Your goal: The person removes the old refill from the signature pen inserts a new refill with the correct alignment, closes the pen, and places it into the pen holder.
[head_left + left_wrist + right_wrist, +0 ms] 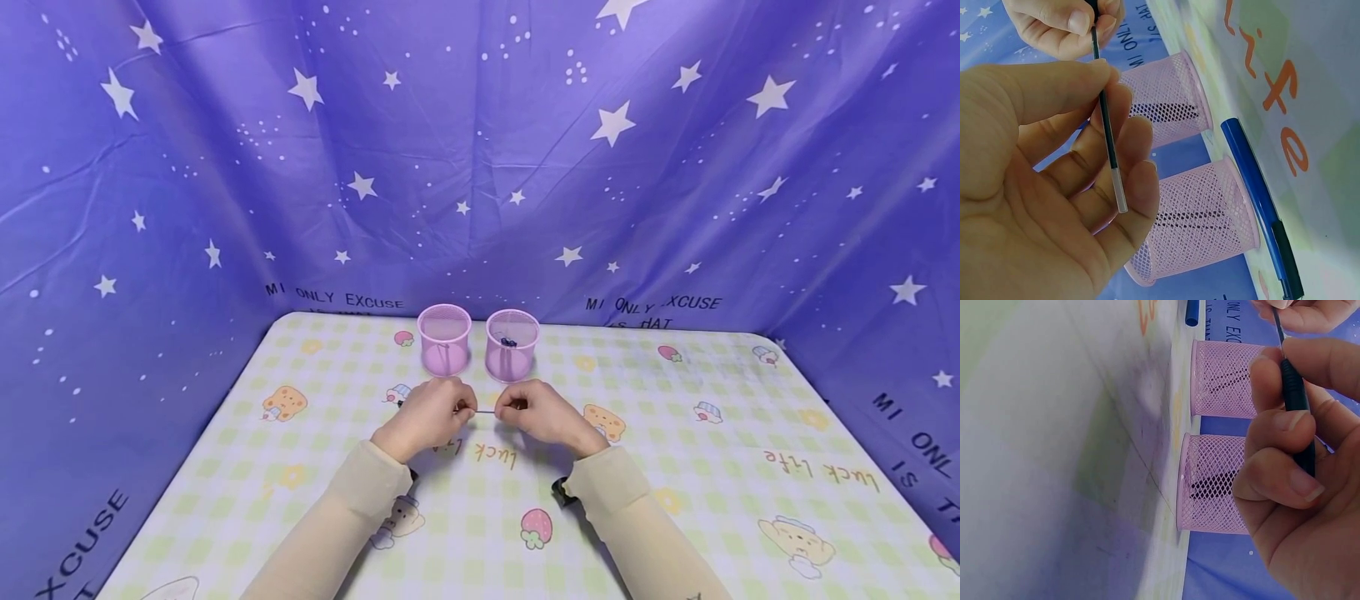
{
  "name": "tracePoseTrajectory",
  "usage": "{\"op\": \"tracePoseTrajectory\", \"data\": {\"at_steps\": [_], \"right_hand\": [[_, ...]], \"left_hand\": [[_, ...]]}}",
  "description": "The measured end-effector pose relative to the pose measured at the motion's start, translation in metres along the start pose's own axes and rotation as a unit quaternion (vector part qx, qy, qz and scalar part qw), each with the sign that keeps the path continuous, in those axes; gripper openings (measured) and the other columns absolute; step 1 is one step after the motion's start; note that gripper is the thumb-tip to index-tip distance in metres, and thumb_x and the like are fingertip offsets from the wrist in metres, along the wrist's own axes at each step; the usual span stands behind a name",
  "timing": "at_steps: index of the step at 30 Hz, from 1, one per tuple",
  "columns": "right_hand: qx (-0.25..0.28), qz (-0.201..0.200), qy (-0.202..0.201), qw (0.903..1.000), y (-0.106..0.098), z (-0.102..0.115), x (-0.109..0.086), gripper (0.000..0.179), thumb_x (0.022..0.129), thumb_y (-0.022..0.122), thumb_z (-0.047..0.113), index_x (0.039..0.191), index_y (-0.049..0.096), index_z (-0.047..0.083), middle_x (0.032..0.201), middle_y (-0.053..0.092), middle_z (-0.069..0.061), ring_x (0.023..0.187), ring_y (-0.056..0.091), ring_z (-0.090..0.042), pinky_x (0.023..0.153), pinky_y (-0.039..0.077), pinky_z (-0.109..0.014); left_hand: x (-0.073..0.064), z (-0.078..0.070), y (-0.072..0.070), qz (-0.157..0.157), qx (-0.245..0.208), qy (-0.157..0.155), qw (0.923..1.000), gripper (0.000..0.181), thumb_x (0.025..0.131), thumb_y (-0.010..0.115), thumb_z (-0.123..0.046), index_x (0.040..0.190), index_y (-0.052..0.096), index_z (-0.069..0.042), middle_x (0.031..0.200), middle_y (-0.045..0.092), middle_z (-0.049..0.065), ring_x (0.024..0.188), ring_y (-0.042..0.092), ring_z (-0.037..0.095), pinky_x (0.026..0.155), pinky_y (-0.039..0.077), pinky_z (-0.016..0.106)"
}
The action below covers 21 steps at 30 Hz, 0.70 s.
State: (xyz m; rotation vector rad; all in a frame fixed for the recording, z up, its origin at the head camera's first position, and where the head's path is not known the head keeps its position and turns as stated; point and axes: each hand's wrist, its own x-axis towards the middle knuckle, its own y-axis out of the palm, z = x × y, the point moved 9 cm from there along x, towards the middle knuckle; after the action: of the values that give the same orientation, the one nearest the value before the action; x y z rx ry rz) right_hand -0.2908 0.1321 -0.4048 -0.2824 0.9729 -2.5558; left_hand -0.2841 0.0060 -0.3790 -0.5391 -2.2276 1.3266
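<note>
Dark and slim, the refill (1109, 137) is pinched by the left hand (435, 414) above the table (472, 521), its end at a black barrel (1296, 394) gripped by the right hand (545, 415); their join is unclear. Probably light and bendable, it is best held near the barrel.

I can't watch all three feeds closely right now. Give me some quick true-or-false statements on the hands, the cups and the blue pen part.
1. The left hand pinches a thin dark rod with a pale end. True.
2. The right hand is empty. False: it grips a dark tapered piece.
3. The rod bridges the gap between the two hands. True.
4. The blue pen part is inside a cup. False: it lies on the table, outside both cups.
5. The left pink cup and the right pink cup stand upright. True.
6. The two cups touch each other. False: a narrow gap separates them.
</note>
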Motion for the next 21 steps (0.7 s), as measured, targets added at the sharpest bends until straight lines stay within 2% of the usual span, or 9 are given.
{"op": "tracePoseTrajectory", "data": {"at_steps": [14, 21], "right_hand": [[-0.003, -0.002, 0.002, 1.0000, -0.0023, 0.0001, -0.0011, 0.010, 0.088, 0.062, 0.011, 0.085, 0.071, 0.008, 0.076, 0.062, 0.005, 0.069, 0.056, -0.013, 0.064, 0.049, -0.031], [-0.013, -0.005, 0.004, 0.9999, -0.0051, -0.0008, -0.0007, 0.010, 0.089, 0.063, 0.012, 0.086, 0.071, 0.009, 0.077, 0.062, 0.005, 0.071, 0.056, -0.014, 0.066, 0.049, -0.031]], "left_hand": [[0.0006, 0.0040, -0.0020, -0.005, 0.002, 0.000, 1.0000, 0.008, 0.083, 0.070, -0.011, 0.082, 0.071, -0.019, 0.080, 0.062, -0.009, 0.074, 0.056, 0.008, 0.068, 0.048, 0.029], [0.0009, 0.0064, -0.0049, -0.009, -0.005, -0.004, 0.9999, 0.006, 0.082, 0.070, -0.011, 0.082, 0.072, -0.016, 0.080, 0.063, -0.008, 0.073, 0.057, 0.009, 0.069, 0.048, 0.031]]}}
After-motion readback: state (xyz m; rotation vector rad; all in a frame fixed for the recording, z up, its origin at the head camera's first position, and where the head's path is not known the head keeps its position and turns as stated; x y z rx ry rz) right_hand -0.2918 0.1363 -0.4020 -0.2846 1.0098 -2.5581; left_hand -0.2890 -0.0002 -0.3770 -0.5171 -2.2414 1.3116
